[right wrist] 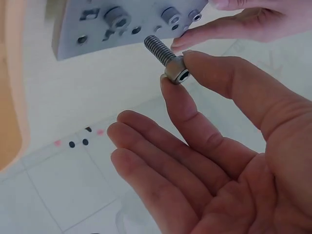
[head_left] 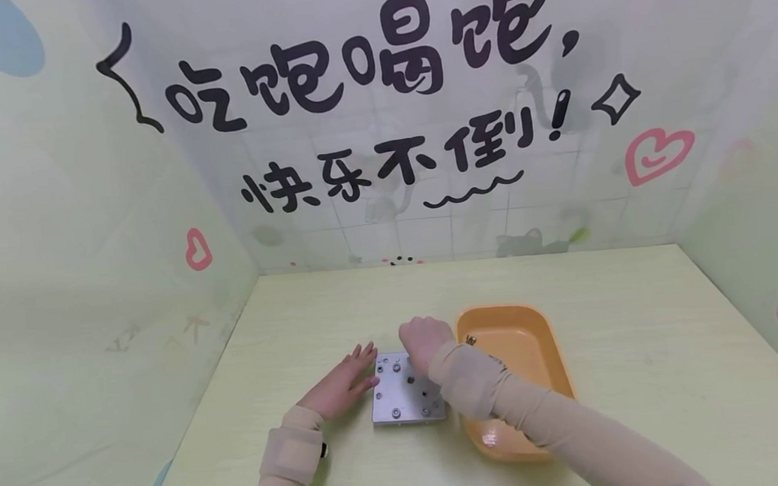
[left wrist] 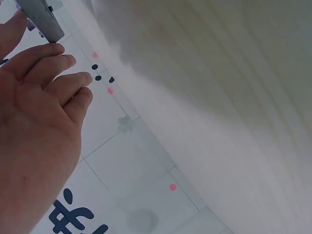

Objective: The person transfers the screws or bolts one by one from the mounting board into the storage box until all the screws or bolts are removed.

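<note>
My right hand (head_left: 426, 342) is over the upper right corner of a grey metal plate (head_left: 403, 400), its palm hidden from the head view. In the right wrist view, thumb and index finger pinch a hex socket bolt (right wrist: 176, 70) by its head, with the threaded shank toward the plate's edge and the other fingers extended. Several socket bolts (right wrist: 117, 18) are set in the plate's face, among bare holes. My left hand (head_left: 341, 382) touches the plate's left side with thumb and fingertips, fingers mostly straight. The left wrist view catches only the plate's edge (left wrist: 44, 22).
An orange tray (head_left: 525, 354) stands right of the plate, partly under my right forearm. Small metal hardware (head_left: 471, 340) lies near the tray's left wall. Printed wall sheets (head_left: 388, 235) enclose the pale wooden table (head_left: 656, 375) at the back and both sides.
</note>
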`<state>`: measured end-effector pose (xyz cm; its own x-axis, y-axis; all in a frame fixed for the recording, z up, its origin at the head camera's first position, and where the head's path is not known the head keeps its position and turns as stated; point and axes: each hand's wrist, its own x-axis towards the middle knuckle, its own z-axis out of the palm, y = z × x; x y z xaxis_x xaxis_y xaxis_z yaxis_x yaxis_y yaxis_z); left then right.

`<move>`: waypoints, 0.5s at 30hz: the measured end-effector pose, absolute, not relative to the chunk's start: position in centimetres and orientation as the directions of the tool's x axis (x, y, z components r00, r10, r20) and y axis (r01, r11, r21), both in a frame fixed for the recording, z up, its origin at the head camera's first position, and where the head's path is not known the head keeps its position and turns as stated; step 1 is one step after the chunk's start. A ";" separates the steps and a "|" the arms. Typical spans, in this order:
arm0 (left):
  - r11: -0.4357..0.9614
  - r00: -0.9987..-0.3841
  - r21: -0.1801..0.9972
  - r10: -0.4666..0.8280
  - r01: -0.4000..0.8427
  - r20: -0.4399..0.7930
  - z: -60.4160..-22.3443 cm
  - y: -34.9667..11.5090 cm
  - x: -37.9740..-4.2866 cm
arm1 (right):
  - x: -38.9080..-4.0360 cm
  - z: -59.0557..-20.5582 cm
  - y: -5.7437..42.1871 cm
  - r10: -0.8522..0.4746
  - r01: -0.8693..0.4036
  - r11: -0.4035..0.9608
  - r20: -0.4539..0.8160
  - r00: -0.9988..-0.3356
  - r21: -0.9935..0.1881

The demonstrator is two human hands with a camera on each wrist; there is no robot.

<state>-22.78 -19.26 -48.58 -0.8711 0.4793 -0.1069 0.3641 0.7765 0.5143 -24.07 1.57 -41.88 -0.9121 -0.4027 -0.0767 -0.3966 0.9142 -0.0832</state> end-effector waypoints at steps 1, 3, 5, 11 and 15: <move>0.775 -0.871 0.516 0.480 0.366 -0.104 -48.6 -19.3 -22.8 | -23.8 -41.0 1.5 -0.377 -0.371 0.926 -0.090 -0.922 -0.072; 0.771 -0.869 0.520 0.484 0.369 -0.100 -48.7 -19.4 -22.7 | -23.5 -39.7 1.5 -0.327 -0.323 0.945 -0.111 -0.938 -0.058; 0.770 -0.869 0.520 0.485 0.370 -0.099 -48.7 -19.4 -22.8 | -23.5 -39.3 2.1 -0.309 -0.303 0.950 -0.098 -0.946 -0.070; 0.777 -0.870 0.504 0.483 0.377 -0.095 -48.7 -19.4 -22.8 | -24.5 -39.0 4.3 -0.308 -0.300 0.948 -0.062 -0.949 -0.110; 0.773 -0.870 0.510 0.485 0.378 -0.091 -48.7 -19.4 -22.8 | -24.9 -38.6 5.5 -0.291 -0.283 0.953 -0.069 -0.954 -0.106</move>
